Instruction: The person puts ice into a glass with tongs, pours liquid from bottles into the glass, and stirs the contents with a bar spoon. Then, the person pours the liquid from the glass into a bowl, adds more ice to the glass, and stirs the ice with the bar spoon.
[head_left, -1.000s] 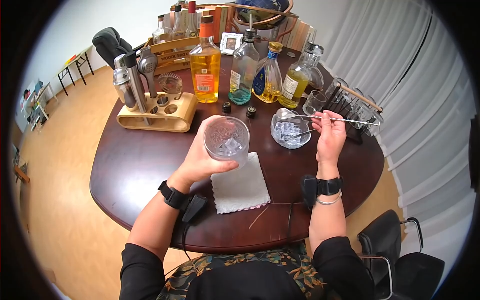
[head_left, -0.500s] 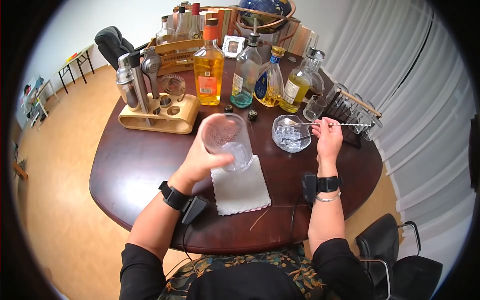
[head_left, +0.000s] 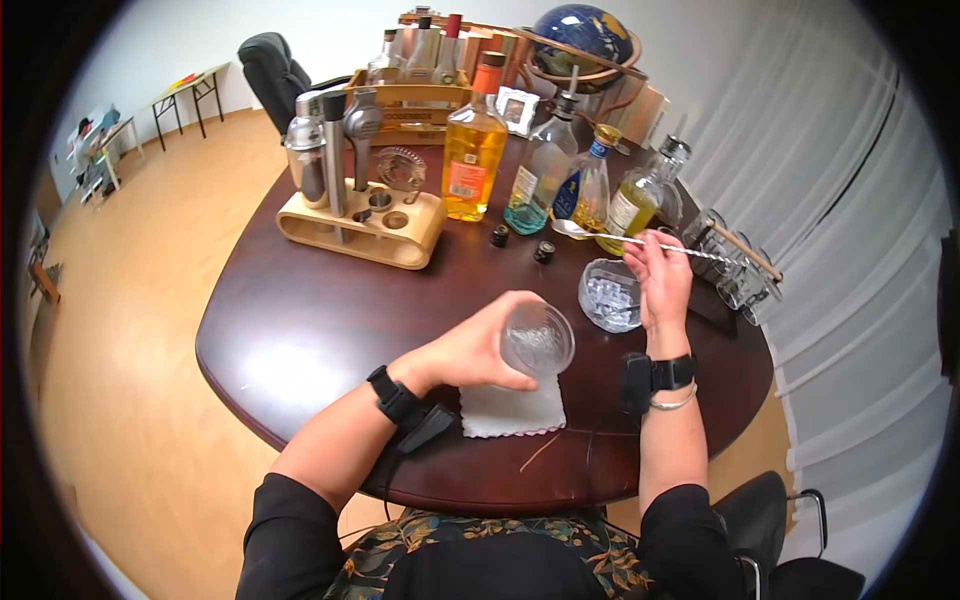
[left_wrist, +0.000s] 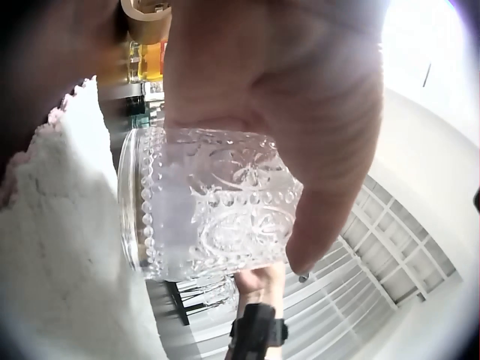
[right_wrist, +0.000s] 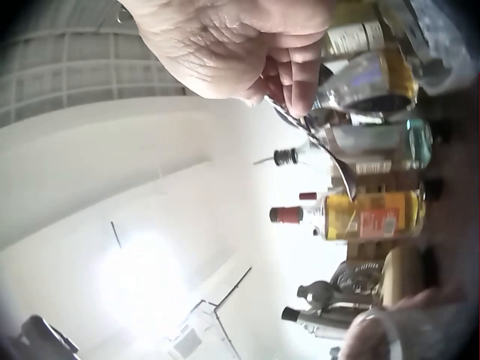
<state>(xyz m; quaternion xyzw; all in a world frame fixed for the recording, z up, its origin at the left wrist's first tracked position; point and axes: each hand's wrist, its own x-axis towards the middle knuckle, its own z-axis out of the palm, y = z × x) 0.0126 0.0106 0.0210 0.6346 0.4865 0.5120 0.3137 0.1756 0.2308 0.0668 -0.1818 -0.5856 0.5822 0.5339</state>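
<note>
My left hand [head_left: 470, 345] grips a clear embossed glass [head_left: 540, 340], fingers and thumb wrapped round its side. It is tilted, close over a white cloth [head_left: 510, 410]; beading and a flower pattern show on its wall in the left wrist view. In the right hand [head_left: 663, 285], thumb and fingers pinch the twisted shaft of a bar spoon [head_left: 618, 237], held about level, its bowl end pointing left. Below it stands a glass bowl [head_left: 588, 290] of ice cubes [head_left: 612, 300], partly overlapped by this hand.
Behind are an amber bottle [head_left: 474, 150], a teal-based bottle with a pourer [head_left: 535, 180], and two smaller bottles. A wooden bar-tool stand [head_left: 360, 245] is at left. Two black caps [head_left: 544, 252] lie mid-table. A glass rack [head_left: 735, 265] stands at right.
The head view has turned left. My left hand has brought the glass rightward and nearer to me. The spoon's end, over the ice bowl before, is now raised up and to its left.
</note>
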